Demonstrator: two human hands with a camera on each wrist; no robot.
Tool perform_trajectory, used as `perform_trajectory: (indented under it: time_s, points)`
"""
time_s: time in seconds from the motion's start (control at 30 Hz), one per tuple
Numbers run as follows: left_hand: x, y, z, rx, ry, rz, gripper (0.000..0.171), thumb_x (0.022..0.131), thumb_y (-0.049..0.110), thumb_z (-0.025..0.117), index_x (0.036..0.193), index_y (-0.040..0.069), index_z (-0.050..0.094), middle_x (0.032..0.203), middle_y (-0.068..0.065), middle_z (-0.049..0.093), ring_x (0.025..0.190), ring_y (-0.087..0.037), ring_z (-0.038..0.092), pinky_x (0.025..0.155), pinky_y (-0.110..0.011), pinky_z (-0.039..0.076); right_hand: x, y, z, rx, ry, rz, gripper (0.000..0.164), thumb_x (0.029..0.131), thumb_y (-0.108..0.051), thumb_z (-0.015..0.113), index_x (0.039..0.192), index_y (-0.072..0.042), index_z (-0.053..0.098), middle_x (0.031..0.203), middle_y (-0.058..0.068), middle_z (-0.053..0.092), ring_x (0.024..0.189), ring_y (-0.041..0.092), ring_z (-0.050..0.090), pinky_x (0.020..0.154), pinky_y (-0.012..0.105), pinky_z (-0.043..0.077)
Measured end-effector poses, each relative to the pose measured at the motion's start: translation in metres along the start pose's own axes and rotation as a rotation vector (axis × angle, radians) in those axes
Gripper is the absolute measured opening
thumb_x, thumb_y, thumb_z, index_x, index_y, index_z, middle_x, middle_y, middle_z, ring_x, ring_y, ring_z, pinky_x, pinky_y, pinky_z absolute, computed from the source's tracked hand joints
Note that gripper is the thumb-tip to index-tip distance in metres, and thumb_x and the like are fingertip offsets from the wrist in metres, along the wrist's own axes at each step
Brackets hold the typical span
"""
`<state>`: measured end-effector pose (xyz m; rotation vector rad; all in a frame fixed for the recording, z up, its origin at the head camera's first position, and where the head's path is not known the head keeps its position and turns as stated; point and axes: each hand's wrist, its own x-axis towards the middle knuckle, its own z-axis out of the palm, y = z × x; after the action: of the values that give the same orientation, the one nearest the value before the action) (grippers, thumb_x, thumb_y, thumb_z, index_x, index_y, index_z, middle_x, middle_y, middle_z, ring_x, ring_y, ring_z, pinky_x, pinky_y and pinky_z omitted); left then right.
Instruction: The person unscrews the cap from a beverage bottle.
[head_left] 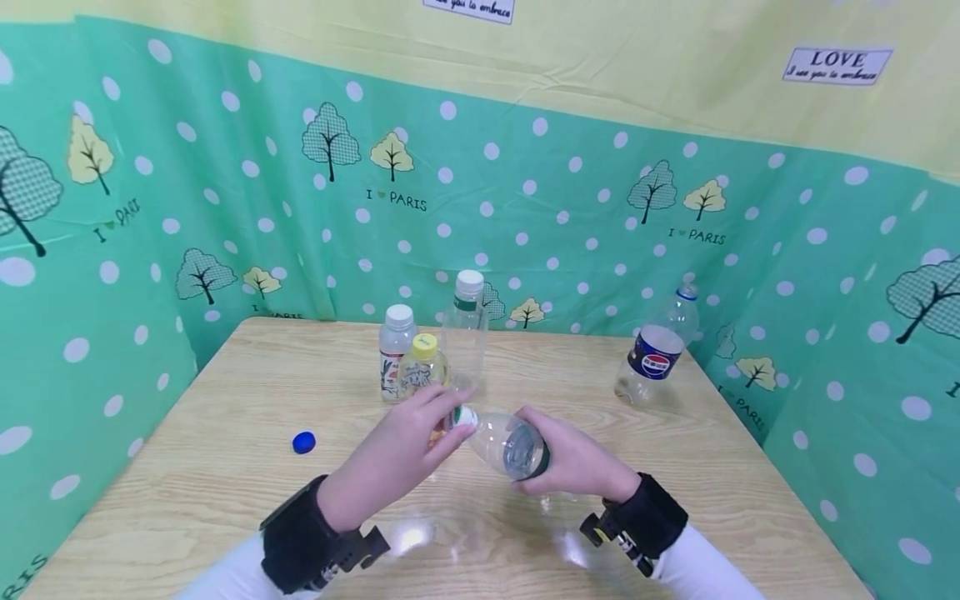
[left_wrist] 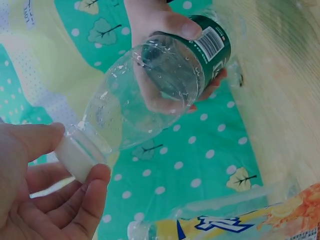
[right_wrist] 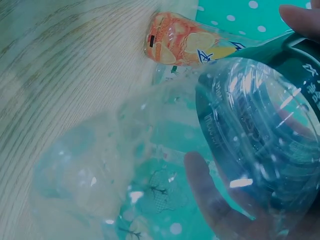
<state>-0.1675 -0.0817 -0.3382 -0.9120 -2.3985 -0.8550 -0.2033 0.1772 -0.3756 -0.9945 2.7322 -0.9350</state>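
Observation:
A clear plastic bottle [head_left: 495,437] is tilted between my two hands above the table, its neck toward the left. My right hand [head_left: 573,458] grips its body around the dark green label [left_wrist: 214,42]. With thumb and fingers, my left hand [head_left: 393,458] pinches the white cap [left_wrist: 80,157] at the bottle's mouth. Whether the cap is threaded on tightly, I cannot tell. Just behind my left hand stands a bottle with a yellow cap [head_left: 424,347], partly hidden. The right wrist view shows the bottle's clear base close up and an orange fruit label [right_wrist: 180,42] behind it.
Behind the hands stand a white-capped bottle [head_left: 397,342] and a taller clear bottle [head_left: 465,333]. At the right is a capless bottle with a blue Pepsi label [head_left: 655,354]. A blue cap [head_left: 303,442] lies on the wooden table [head_left: 225,483]. Patterned cloth [head_left: 525,208] surrounds the table.

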Motion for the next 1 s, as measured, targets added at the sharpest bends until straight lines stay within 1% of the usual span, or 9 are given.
perform_trajectory:
  time_s: [0.1, 0.2, 0.33, 0.43, 0.57, 0.67, 0.87, 0.93, 1.0]
  points:
    - [0.000, -0.001, -0.003, -0.015, -0.007, 0.079, 0.046, 0.090, 0.020, 0.069, 0.133, 0.012, 0.057, 0.116, -0.002, 0.066, 0.100, -0.011, 0.063, 0.082, -0.021, 0.055, 0.000, 0.000, 0.000, 0.015, 0.002, -0.003, 0.069, 0.065, -0.023, 0.088, 0.121, -0.017, 0.049, 0.104, -0.008, 0.061, 0.093, 0.009, 0.060, 0.083, 0.036, 0.055]
    - [0.001, -0.003, -0.008, -0.006, -0.017, 0.172, 0.051, 0.082, 0.010, 0.076, 0.129, 0.015, 0.059, 0.128, -0.003, 0.062, 0.118, -0.018, 0.060, 0.091, -0.027, 0.054, -0.001, 0.000, 0.000, 0.049, 0.001, -0.002, 0.068, 0.065, -0.021, 0.088, 0.121, -0.017, 0.049, 0.106, -0.007, 0.061, 0.094, 0.011, 0.060, 0.085, 0.040, 0.054]
    - [0.002, -0.004, -0.013, 0.000, -0.013, 0.224, 0.051, 0.073, -0.001, 0.081, 0.119, 0.016, 0.064, 0.117, -0.001, 0.065, 0.109, -0.017, 0.064, 0.087, -0.026, 0.055, -0.001, -0.001, -0.002, 0.084, 0.002, 0.003, 0.070, 0.065, -0.019, 0.088, 0.123, -0.017, 0.048, 0.108, -0.006, 0.061, 0.097, 0.013, 0.060, 0.087, 0.045, 0.054]
    - [0.002, -0.004, -0.013, -0.020, -0.019, 0.192, 0.043, 0.075, 0.004, 0.081, 0.114, 0.013, 0.065, 0.105, 0.001, 0.066, 0.092, -0.011, 0.065, 0.078, -0.021, 0.056, -0.001, 0.000, -0.003, 0.069, -0.002, 0.005, 0.071, 0.065, -0.020, 0.088, 0.124, -0.017, 0.048, 0.108, -0.006, 0.061, 0.096, 0.012, 0.060, 0.086, 0.044, 0.054]
    - [0.001, -0.004, -0.011, -0.041, -0.069, 0.088, 0.037, 0.079, 0.024, 0.078, 0.111, 0.010, 0.066, 0.087, 0.004, 0.064, 0.072, -0.002, 0.057, 0.064, -0.014, 0.051, -0.002, 0.002, -0.002, 0.025, -0.014, -0.002, 0.069, 0.065, -0.020, 0.088, 0.122, -0.017, 0.049, 0.107, -0.007, 0.061, 0.094, 0.010, 0.061, 0.084, 0.042, 0.055]
    - [0.000, -0.003, -0.008, -0.047, -0.096, 0.008, 0.034, 0.080, 0.037, 0.075, 0.101, 0.012, 0.067, 0.073, 0.010, 0.057, 0.062, 0.002, 0.049, 0.055, -0.013, 0.046, -0.004, 0.005, -0.002, -0.007, -0.015, -0.011, 0.069, 0.064, -0.019, 0.088, 0.121, -0.016, 0.050, 0.106, -0.007, 0.061, 0.093, 0.010, 0.060, 0.084, 0.041, 0.054]
    - [-0.002, -0.002, -0.003, 0.008, -0.041, -0.055, 0.036, 0.079, 0.052, 0.070, 0.073, 0.019, 0.057, 0.059, 0.014, 0.042, 0.052, 0.003, 0.036, 0.046, -0.014, 0.035, -0.003, 0.005, -0.001, -0.039, -0.012, -0.018, 0.069, 0.063, -0.020, 0.088, 0.121, -0.017, 0.051, 0.105, -0.009, 0.060, 0.093, 0.009, 0.059, 0.085, 0.042, 0.054]
    - [-0.002, -0.001, -0.001, 0.023, -0.021, -0.062, 0.037, 0.080, 0.053, 0.069, 0.070, 0.019, 0.057, 0.060, 0.013, 0.041, 0.053, 0.002, 0.036, 0.047, -0.014, 0.035, -0.003, 0.004, -0.001, -0.038, -0.014, -0.021, 0.068, 0.063, -0.020, 0.088, 0.120, -0.018, 0.051, 0.105, -0.009, 0.060, 0.093, 0.008, 0.059, 0.085, 0.042, 0.054]
    - [-0.002, -0.001, 0.001, 0.023, -0.011, -0.063, 0.035, 0.082, 0.051, 0.069, 0.075, 0.017, 0.064, 0.065, 0.011, 0.043, 0.056, 0.001, 0.038, 0.048, -0.014, 0.037, -0.002, 0.003, 0.000, -0.035, -0.015, -0.024, 0.068, 0.063, -0.019, 0.088, 0.120, -0.018, 0.051, 0.105, -0.009, 0.060, 0.093, 0.008, 0.059, 0.085, 0.040, 0.054]
